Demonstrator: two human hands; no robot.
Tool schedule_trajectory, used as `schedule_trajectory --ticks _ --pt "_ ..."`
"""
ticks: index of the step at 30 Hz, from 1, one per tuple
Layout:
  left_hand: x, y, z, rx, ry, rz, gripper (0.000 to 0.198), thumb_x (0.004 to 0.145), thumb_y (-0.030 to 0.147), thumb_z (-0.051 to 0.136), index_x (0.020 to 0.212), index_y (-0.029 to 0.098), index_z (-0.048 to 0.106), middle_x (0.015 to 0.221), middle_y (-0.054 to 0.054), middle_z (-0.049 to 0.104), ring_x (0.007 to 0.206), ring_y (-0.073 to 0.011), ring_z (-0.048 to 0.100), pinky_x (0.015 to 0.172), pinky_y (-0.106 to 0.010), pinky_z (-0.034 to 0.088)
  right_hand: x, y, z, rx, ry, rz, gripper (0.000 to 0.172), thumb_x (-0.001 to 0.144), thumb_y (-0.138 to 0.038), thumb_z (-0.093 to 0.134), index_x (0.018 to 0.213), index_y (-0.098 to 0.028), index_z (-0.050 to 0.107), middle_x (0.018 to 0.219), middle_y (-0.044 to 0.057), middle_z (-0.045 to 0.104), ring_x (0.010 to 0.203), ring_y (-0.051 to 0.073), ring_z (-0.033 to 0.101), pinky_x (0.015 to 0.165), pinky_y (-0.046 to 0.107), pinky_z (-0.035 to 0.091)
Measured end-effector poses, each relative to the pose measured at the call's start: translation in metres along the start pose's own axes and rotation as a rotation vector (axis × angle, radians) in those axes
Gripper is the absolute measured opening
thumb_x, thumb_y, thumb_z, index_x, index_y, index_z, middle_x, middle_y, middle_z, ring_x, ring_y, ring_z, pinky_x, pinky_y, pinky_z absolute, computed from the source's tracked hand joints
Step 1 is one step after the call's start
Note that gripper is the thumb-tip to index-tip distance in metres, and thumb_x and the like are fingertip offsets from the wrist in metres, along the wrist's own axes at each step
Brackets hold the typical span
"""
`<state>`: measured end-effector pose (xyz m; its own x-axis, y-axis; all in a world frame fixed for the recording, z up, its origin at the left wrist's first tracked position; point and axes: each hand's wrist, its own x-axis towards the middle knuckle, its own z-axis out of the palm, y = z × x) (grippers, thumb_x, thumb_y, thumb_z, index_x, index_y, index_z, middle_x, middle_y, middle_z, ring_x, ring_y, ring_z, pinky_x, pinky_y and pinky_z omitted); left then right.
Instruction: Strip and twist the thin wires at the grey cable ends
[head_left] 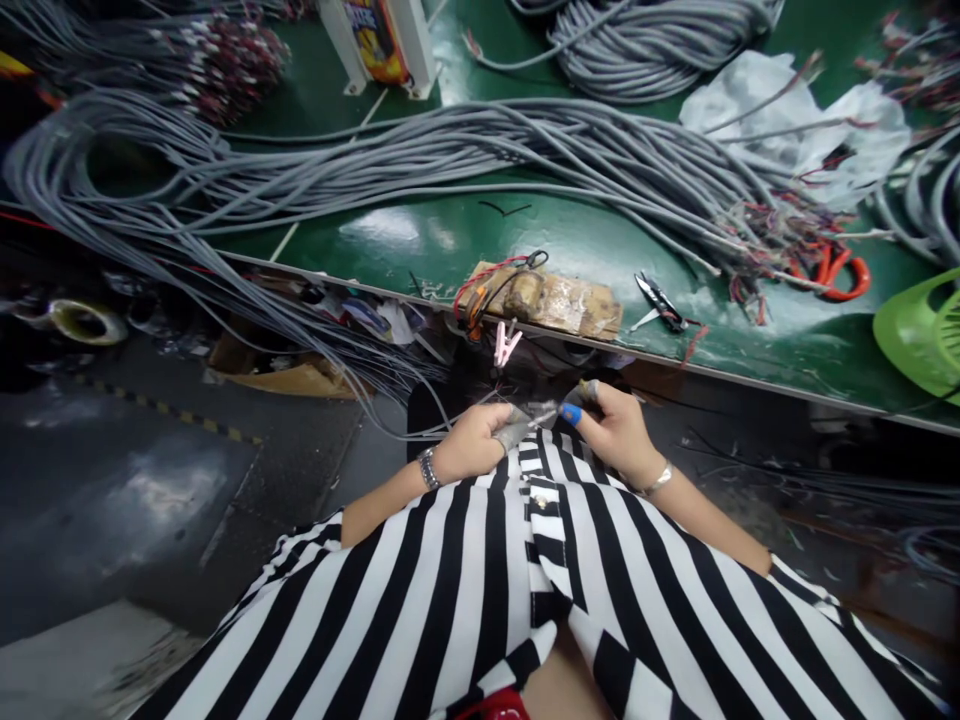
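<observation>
Far left, a roll of tape (84,321) is lying below the bench edge. A bundle of grey cables (390,160) is sprawling across the green bench (420,240) and drooping over its near edge. The left hand (471,443), wristband worn, is being held closed in front of a striped shirt (480,600), its grey-capped fingertips pinching the grey cable end (541,413). Just above the hands, 1 pink clip (506,343) is hanging at the bench edge, below a taped wooden block (551,300) carrying red and black leads. The grey cable end is being bridged between the 2 hands, lower than the bench edge. The right hand (619,432), blue cap on the thumb, is being clamped on the same end from the other side. Further right, small snips (660,302), orange-handled scissors (840,272) and a green plastic piece (922,330) are lying on the bench.
</observation>
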<state>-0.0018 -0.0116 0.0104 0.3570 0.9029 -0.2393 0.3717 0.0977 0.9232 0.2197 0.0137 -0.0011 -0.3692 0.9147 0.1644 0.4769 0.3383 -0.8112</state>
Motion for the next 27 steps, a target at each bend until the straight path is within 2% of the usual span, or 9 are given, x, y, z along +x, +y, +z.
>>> schedule_trajectory --ticks 2,4,6,9,11,14,17,22,27 --pt "0.001 0.000 0.001 -0.103 0.081 -0.067 0.023 0.082 0.034 0.059 0.087 0.012 0.067 0.078 -0.003 0.069 0.072 -0.0133 0.061 0.069 -0.022 0.048 -0.003 -0.006 -0.007 0.080 -0.138 -0.144 0.019 0.079 -0.036 0.062 0.071 -0.019 0.059 0.067 0.002 0.061 0.061 0.013 0.054 0.059 0.026 0.042" --pt "0.002 0.002 0.003 -0.140 0.137 -0.087 0.024 0.082 0.034 0.059 0.088 0.013 0.067 0.079 -0.003 0.069 0.073 -0.0132 0.061 0.070 -0.022 0.047 -0.002 -0.005 -0.010 0.166 -0.175 -0.137 0.020 0.079 -0.036 0.063 0.070 -0.019 0.059 0.064 0.001 0.059 0.058 0.012 0.052 0.056 0.025 0.041" --pt "0.002 0.004 0.004 -0.110 0.070 -0.062 0.022 0.080 0.034 0.061 0.086 0.013 0.068 0.077 -0.003 0.069 0.073 -0.0137 0.061 0.070 -0.022 0.047 0.003 0.004 -0.008 0.163 0.000 0.020 0.020 0.081 -0.036 0.061 0.072 -0.019 0.057 0.064 0.000 0.058 0.057 0.012 0.051 0.055 0.024 0.041" --pt "0.001 0.007 0.005 -0.052 -0.213 0.019 0.020 0.075 0.032 0.067 0.083 0.014 0.069 0.077 -0.003 0.069 0.073 -0.0145 0.061 0.071 -0.023 0.046 0.014 0.022 -0.007 0.075 0.403 0.234 0.020 0.081 -0.038 0.060 0.076 -0.019 0.056 0.067 0.000 0.059 0.060 0.013 0.051 0.058 0.027 0.043" --pt "0.001 0.007 0.004 -0.067 -0.250 0.020 0.022 0.076 0.033 0.066 0.086 0.014 0.070 0.080 -0.004 0.069 0.073 -0.0137 0.061 0.071 -0.023 0.046 0.016 0.026 -0.012 0.079 0.478 0.223 0.019 0.083 -0.038 0.059 0.080 -0.019 0.057 0.069 0.000 0.060 0.062 0.014 0.052 0.061 0.028 0.044" --pt "0.001 0.005 0.002 -0.176 -0.071 -0.072 0.027 0.081 0.037 0.060 0.087 0.013 0.068 0.074 -0.002 0.065 0.065 -0.0099 0.055 0.064 -0.021 0.043 0.008 0.016 -0.025 0.033 0.247 0.036 0.014 0.083 -0.034 0.060 0.081 -0.019 0.060 0.073 0.002 0.062 0.065 0.014 0.055 0.064 0.028 0.045" --pt "0.002 0.003 0.001 -0.252 0.034 -0.133 0.028 0.080 0.039 0.062 0.084 0.011 0.067 0.062 0.002 0.055 0.055 -0.0065 0.043 0.054 -0.018 0.036 -0.002 0.000 -0.039 -0.181 0.055 -0.163 0.012 0.082 -0.031 0.061 0.082 -0.019 0.062 0.077 0.004 0.062 0.071 0.017 0.056 0.067 0.031 0.044" --pt "0.002 0.007 0.001 -0.286 0.053 -0.164 0.030 0.077 0.041 0.064 0.081 0.011 0.066 0.054 0.005 0.044 0.049 -0.0047 0.032 0.046 -0.017 0.028 -0.001 -0.012 -0.051 -0.598 0.030 -0.275 0.011 0.082 -0.028 0.059 0.080 -0.018 0.062 0.080 0.007 0.063 0.072 0.020 0.052 0.066 0.033 0.037" --pt "0.001 0.014 0.000 -0.272 0.012 -0.151 0.029 0.075 0.039 0.066 0.084 0.012 0.068 0.053 0.005 0.046 0.046 -0.0047 0.034 0.045 -0.017 0.030 0.003 -0.013 -0.044 -0.671 -0.032 -0.332 0.011 0.081 -0.025 0.056 0.075 -0.018 0.061 0.076 0.007 0.060 0.069 0.019 0.046 0.064 0.033 0.031"
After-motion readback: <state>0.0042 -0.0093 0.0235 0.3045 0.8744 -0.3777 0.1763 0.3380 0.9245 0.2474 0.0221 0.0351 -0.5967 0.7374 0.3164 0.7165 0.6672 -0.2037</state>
